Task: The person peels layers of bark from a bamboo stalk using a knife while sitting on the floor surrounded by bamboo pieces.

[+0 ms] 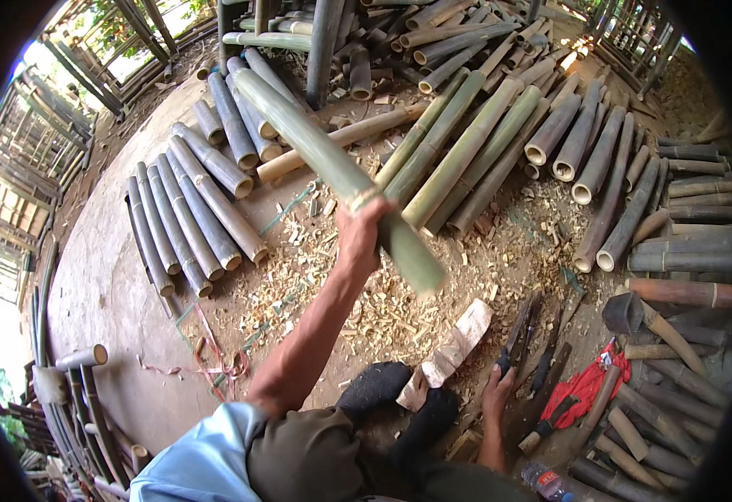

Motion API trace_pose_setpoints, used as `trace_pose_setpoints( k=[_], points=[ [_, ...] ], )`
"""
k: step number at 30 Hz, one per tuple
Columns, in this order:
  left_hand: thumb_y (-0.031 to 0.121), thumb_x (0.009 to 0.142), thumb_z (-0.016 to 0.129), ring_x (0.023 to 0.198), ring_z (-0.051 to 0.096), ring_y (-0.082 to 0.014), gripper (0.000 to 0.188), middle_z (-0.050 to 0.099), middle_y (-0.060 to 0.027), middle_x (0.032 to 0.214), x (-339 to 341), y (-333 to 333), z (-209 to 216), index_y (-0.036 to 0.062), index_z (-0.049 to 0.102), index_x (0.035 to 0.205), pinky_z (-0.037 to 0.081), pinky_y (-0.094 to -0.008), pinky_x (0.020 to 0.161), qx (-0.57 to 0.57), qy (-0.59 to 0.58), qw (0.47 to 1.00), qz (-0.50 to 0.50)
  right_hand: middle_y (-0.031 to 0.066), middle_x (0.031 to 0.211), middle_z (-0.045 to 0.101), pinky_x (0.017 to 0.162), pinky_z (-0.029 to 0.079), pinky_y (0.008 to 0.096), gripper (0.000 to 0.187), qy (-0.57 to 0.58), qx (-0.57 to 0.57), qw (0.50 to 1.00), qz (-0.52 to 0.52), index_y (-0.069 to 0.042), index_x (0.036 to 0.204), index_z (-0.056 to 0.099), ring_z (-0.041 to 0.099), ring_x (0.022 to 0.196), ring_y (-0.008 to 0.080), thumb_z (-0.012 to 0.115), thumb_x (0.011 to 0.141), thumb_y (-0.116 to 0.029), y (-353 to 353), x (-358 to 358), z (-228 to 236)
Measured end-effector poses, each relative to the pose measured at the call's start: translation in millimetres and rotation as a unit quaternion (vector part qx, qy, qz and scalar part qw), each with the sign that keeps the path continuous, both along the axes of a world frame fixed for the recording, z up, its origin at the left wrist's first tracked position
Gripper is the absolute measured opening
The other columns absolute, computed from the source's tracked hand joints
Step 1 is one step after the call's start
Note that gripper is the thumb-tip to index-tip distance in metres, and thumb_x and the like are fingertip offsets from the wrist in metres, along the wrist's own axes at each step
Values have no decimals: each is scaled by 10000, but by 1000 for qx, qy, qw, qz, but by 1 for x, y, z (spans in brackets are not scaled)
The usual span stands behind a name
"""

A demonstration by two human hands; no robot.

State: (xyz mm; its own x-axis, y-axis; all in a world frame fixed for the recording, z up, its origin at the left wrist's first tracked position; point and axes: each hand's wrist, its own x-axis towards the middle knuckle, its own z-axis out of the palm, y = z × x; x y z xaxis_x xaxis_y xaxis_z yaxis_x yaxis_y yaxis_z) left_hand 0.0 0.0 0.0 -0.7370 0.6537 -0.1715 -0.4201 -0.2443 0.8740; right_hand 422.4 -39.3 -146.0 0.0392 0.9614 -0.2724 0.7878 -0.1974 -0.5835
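My left hand [362, 226] is wrapped round a green bamboo pole [307, 138] at a ringed joint near its lower end. Raised above the floor, the pole slants from upper left to lower right, and its near end is blurred. Low on the right, my right hand [495, 391] is closed on the dark handle of a long-bladed knife [516, 330], whose blade points away from me. Between my dark-covered feet lies a pale, rough-hewn wood block [449, 351]. More dark-handled tools [543, 368] rest just right of the knife.
Wood chips [382, 309] litter the floor. Cut bamboo lengths lie in rows at the left [177, 213], ahead [466, 159] and right [692, 251]. A red cloth [581, 391], a mallet-like tool [654, 322] and a plastic bottle [546, 481] are at my right. Pink string [215, 356] lies left.
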Motion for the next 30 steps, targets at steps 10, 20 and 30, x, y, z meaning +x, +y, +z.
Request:
trace_pose_setpoints(
  k=[10, 20, 30],
  points=[
    [133, 616, 826, 785, 676, -236, 733, 643, -139, 945, 8, -81, -71, -36, 485, 1243, 641, -433, 704, -314, 175, 929, -84, 357, 1391, 496, 1106, 354, 462, 681, -26, 33, 999, -4, 136, 1417, 418, 464, 1321, 481, 473, 1054, -438, -3, 4, -7],
    [231, 737, 843, 1067, 658, -345, 1028, 573, -275, 1260, -167, 30, -37, 108, 221, 1545, 625, -481, 823, -301, 364, 881, -13, 364, 1381, 489, 1080, 378, 476, 741, -21, 36, 999, 15, 145, 1433, 401, 507, 1263, 469, 470, 1047, -484, -1, 10, -36],
    [253, 819, 782, 1094, 622, -262, 526, 634, -177, 1200, -113, -9, -40, 2, 585, 1237, 529, -396, 958, -253, 417, 872, -43, 72, 679, 515, 385, 396, 337, 477, 56, 113, 991, 52, 45, 1287, 438, 510, 426, 161, 492, 1066, -374, 5, 43, -108]
  ],
)
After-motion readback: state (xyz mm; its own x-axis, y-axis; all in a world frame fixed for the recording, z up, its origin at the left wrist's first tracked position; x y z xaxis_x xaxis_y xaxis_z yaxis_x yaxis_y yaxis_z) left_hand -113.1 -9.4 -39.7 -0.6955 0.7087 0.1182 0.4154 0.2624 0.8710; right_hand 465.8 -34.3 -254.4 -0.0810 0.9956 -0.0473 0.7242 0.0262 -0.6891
